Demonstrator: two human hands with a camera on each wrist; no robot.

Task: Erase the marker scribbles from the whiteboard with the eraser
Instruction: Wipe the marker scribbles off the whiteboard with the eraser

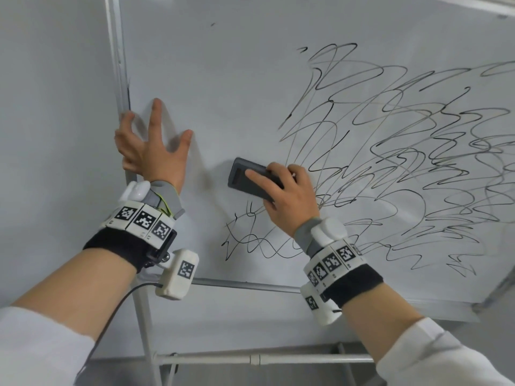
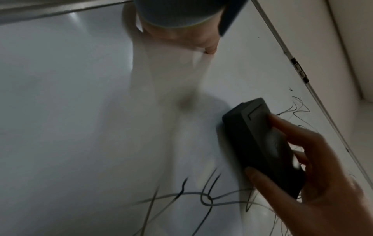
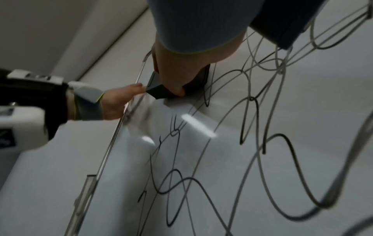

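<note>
Dark grey plastic, the eraser point(image 1: 254, 183) lies flat against the whiteboard point(image 1: 237, 87) under the right hand point(image 1: 289, 200). The index finger stretches along its back, the thumb hooks its lower edge and the remaining fingers curl over the far side, so the hand has a firm hold of it. It sits at the left fringe of the black marker scribbles point(image 1: 404, 151), with bare board to its left and a few loose strokes just below it.

The left hand point(image 1: 152, 147) grasps nothing: its fingers are spread and straight, tips touching the board near the metal frame point(image 1: 119, 65) at the left edge, well apart from the eraser.

No brand or lettering can be read on the eraser; only a recessed rectangular outline shows on its back in the left wrist view. Both wristbands point(image 1: 139, 218) carry square black-and-white coded tags, not readable text.

The felt face of the eraser is hidden against the board. In the right wrist view the palm covers most of the eraser, leaving one corner showing. The left wrist view is blurred, and shows little of the left hand beyond one fingertip. The scribbles run off the right edge of the head view.
</note>
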